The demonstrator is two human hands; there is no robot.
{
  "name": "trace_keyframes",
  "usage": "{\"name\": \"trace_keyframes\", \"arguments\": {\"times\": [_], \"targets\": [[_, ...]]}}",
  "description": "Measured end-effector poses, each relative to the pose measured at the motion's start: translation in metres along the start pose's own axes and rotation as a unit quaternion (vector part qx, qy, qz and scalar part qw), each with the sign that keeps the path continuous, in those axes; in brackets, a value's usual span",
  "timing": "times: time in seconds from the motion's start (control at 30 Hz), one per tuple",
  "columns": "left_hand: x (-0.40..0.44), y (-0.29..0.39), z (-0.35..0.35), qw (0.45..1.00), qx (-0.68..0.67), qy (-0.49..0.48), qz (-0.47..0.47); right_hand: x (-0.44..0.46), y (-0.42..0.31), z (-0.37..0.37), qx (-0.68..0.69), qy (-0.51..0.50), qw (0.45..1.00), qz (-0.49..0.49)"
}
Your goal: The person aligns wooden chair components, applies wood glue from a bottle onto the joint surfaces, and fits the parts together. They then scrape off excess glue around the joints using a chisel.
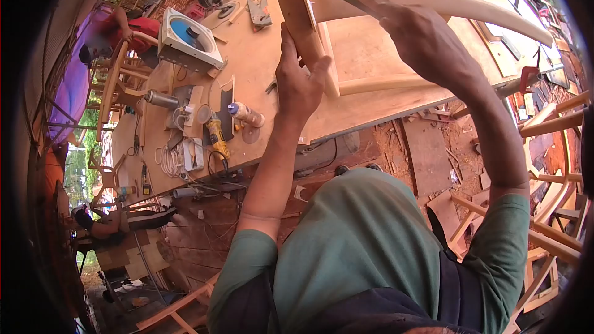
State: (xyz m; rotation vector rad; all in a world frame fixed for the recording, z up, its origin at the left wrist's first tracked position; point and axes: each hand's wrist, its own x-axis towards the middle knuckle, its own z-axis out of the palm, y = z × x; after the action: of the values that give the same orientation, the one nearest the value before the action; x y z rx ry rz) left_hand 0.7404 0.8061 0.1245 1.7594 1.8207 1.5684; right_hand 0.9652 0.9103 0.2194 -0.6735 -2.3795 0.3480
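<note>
A pale wooden chair frame [383, 82] lies tilted over the workbench, with a long curved rail [458, 1] reaching to the right. My left hand [300, 80] is closed around the lower end of its upright curved piece [298, 15], thumb on the near side. In my right hand [427, 43], held over the curved rail, is a narrow flat file [349, 0]. Its grey tip points left, towards the joint between upright and rail. The fingers wrap round its other end, which is hidden.
The workbench [247, 142] carries a box fan [192, 38], a yellow angle grinder [216, 136], a bottle [245, 114] and cables. A red clamp [529, 79] grips the right edge. Wooden frames [557, 235] stand at right. Two other people are at left; scraps litter the floor.
</note>
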Motion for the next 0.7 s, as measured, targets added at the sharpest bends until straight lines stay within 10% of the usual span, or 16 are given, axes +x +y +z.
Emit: {"name": "trace_keyframes", "arguments": {"times": [0.7], "targets": [[-0.001, -0.001, -0.006, 0.999, -0.030, -0.019, -0.039, 0.024, -0.014, -0.001, -0.132, -0.038, 0.988, -0.070]]}}
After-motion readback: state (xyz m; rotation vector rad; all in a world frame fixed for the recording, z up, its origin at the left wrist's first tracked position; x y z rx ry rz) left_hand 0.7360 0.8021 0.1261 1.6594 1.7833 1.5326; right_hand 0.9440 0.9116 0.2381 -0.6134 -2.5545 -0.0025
